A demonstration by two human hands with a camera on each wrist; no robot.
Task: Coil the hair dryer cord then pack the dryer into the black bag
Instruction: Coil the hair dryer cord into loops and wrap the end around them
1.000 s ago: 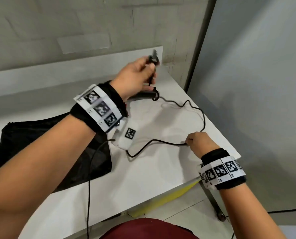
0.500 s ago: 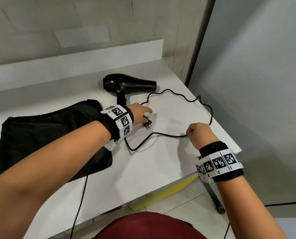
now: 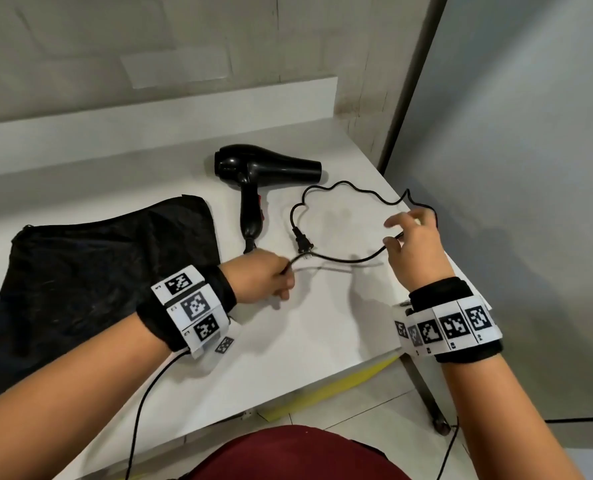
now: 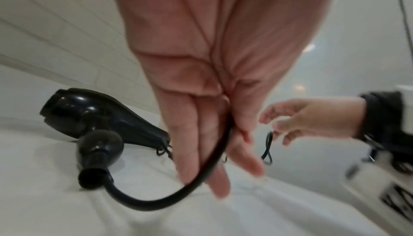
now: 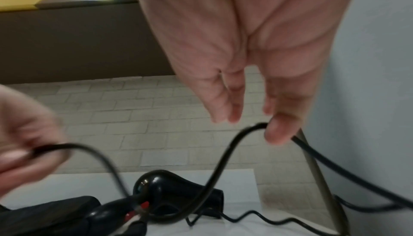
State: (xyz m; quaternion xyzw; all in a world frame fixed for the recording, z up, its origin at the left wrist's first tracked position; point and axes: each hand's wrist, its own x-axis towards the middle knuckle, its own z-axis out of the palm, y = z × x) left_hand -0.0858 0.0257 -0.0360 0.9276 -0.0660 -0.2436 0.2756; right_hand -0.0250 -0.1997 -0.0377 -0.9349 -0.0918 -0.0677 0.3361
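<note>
My left hand (image 3: 258, 278) pinches the black cord (image 3: 343, 259) just below the dryer's handle, fingers curled over it in the head view; the left wrist view shows the cord (image 4: 210, 165) running between my fingers and curving down to the strain relief at the base of the handle. My right hand (image 3: 414, 244), raised over the white table (image 3: 288, 358) near its right edge, has the cord draped over the thumb (image 5: 277, 132) with the other fingers loosely spread, not closed around it. Between my hands the cord sags in a shallow arc, lifted off the table. The plug (image 3: 303, 241) lies on the table just beyond that arc, and behind it the rest of the cord makes a wavy loop toward the right edge. The black hair dryer (image 3: 264, 168) lies on its side farther back, nozzle pointing right, handle toward me, a red switch on the handle. The black bag (image 3: 91, 271) lies flat to the left of my left hand. Square black-and-white coded tags ring both wristbands; no readable writing on the dryer.
</note>
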